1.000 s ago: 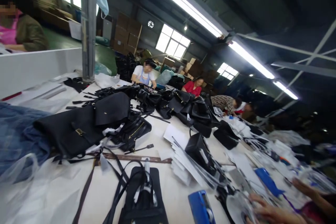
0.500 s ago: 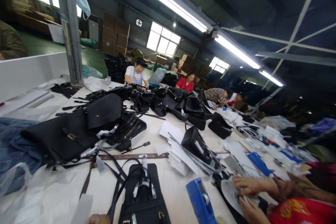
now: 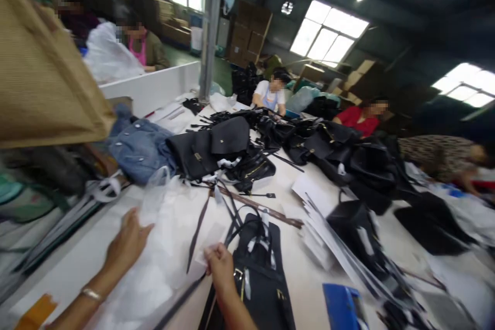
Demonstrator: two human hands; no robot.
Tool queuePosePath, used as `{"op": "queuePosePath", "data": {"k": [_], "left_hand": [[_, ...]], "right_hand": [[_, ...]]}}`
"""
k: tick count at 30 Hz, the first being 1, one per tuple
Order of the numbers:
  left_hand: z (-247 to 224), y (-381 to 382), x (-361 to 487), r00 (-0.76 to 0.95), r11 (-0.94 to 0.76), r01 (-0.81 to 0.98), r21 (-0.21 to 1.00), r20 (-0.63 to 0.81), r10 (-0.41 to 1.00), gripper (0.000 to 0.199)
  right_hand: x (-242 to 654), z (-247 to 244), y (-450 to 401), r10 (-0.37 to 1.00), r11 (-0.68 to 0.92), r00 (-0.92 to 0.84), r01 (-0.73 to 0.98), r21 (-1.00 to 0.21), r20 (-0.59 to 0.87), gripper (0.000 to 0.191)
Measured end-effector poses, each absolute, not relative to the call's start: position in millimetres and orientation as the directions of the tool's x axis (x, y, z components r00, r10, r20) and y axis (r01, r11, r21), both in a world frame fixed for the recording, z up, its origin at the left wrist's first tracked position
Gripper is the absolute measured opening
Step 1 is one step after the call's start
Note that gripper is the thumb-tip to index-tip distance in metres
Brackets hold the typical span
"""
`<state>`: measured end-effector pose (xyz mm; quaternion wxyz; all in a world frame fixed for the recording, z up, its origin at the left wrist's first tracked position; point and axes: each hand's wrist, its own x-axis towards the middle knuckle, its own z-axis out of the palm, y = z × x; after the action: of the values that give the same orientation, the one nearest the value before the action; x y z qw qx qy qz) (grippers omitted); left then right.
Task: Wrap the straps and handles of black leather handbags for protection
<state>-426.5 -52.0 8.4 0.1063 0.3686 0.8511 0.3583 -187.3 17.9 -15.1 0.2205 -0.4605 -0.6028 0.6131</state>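
My right hand [image 3: 222, 268] pinches a small thin whitish sheet [image 3: 213, 236], held just left of a black backpack [image 3: 261, 268]. The backpack lies flat on the table, with pale wrapping around its handle and metal fittings. My left hand [image 3: 129, 240], a bracelet on its wrist, reaches over the left side, thumb apart from its fingers and nothing visible in it. Just beyond its fingertips is a crumpled pile of clear plastic bags [image 3: 158, 227]. A dark strap [image 3: 199, 232] lies between the hands.
More black bags [image 3: 209, 149] cover the table's far side, beside a blue denim item [image 3: 143, 147]. White sheets [image 3: 315, 237] and a blue tape dispenser [image 3: 342, 304] sit to the right. A tan bag [image 3: 50, 72] juts in at upper left. Several people work beyond.
The view has swung left. Both my hands now reach over the table, the right one with the whitish sheet. The co-worker's hands at right have left the view.
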Motion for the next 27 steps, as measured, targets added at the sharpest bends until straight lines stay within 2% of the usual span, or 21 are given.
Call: {"op": "queuePosePath", "data": {"k": [1, 3, 4, 5, 7, 8, 10, 12, 14, 17, 20, 24, 27], "left_hand": [[5, -57, -423, -0.683, 0.425, 0.504, 0.752, 0.046, 0.729, 0.048], [-1, -57, -402, -0.555, 0.365, 0.280, 0.888, -0.161, 0.816, 0.048], [-4, -52, -387, -0.453, 0.395, 0.129, 0.909, -0.300, 0.840, 0.047], [-7, -47, -372, -0.349, 0.401, 0.005, 0.916, -0.374, 0.859, 0.045], [-11, -40, -349, -0.215, 0.391, -0.171, 0.904, -0.421, 0.881, 0.038], [-12, -39, -342, -0.204, 0.368, -0.217, 0.904, -0.411, 0.888, 0.035], [-13, -41, -338, -0.266, 0.328, -0.208, 0.921, -0.376, 0.887, 0.030], [-13, -47, -343, -0.327, 0.318, -0.087, 0.944, -0.328, 0.886, 0.027], [-13, -52, -350, -0.288, 0.332, 0.035, 0.943, -0.309, 0.906, 0.025], [-11, -55, -357, -0.155, 0.366, 0.055, 0.929, -0.354, 0.922, 0.022], [-7, -55, -356, -0.086, 0.383, -0.065, 0.921, -0.388, 0.918, 0.024], [-6, -57, -350, -0.015, 0.379, -0.379, 0.844, -0.415, 0.910, 0.036], [-13, -62, -343, -0.058, 0.403, -0.447, 0.799, -0.476, 0.878, 0.036]], "right_hand": [[-197, -23, 12, 0.827, -0.228, -0.460, 0.252, -0.941, -0.324, 0.039], [-208, -34, 5, 0.834, -0.311, -0.423, 0.172, -0.935, -0.355, 0.043], [-210, -37, 2, 0.833, -0.329, -0.423, 0.140, -0.934, -0.357, 0.043], [-211, -39, 0, 0.828, -0.333, -0.437, 0.123, -0.935, -0.352, 0.042], [-209, -37, -3, 0.796, -0.330, -0.495, 0.127, -0.935, -0.348, 0.038], [-207, -34, -3, 0.768, -0.331, -0.534, 0.142, -0.933, -0.353, 0.037], [-201, -26, -1, 0.726, -0.325, -0.580, 0.183, -0.928, -0.369, 0.033], [-197, -17, 8, 0.733, -0.301, -0.573, 0.210, -0.930, -0.366, 0.036], [-196, -10, 19, 0.742, -0.258, -0.573, 0.235, -0.937, -0.348, 0.040], [-198, 0, 32, 0.709, -0.134, -0.629, 0.324, -0.937, -0.319, 0.029], [-202, 6, 33, 0.747, -0.033, -0.599, 0.402, -0.915, -0.290, 0.031], [-207, 1, 26, 0.782, -0.032, -0.557, 0.415, -0.909, -0.282, 0.033], [-206, -14, 23, 0.773, -0.005, -0.567, 0.444, -0.896, -0.285, 0.036]]}}
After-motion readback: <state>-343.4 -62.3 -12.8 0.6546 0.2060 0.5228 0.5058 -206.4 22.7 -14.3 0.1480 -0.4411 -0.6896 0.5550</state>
